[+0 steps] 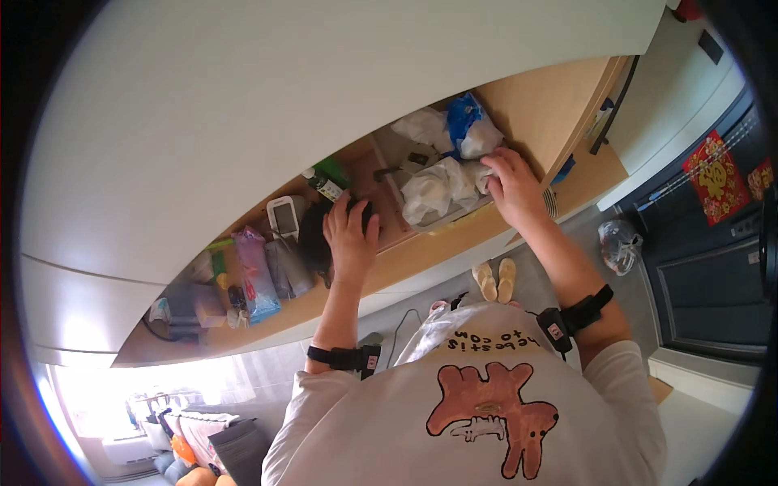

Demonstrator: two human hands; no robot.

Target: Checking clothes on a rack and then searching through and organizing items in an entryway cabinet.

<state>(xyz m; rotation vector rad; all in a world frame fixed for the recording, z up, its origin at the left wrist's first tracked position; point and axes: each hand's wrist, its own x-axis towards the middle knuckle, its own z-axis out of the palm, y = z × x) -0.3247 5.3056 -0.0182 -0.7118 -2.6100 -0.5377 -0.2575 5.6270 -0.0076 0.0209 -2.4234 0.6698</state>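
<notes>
Lying crumpled in a pale tray [455, 220] at the right of the wooden cupboard [551, 105], the white plastic bags [426, 198] look light, soft and slippery — best held by a bunched fold, though their contents are hidden. The right hand [517, 189] is at their right edge, fingers bent and parted; whether it grips, I cannot tell. The left hand [351, 243] spreads bent fingers over a black item [313, 236], probably pliable and suited to a full-palm hold — its grip equally unclear. Further left are a white handheld device [284, 215] and a purple packet [254, 266].
</notes>
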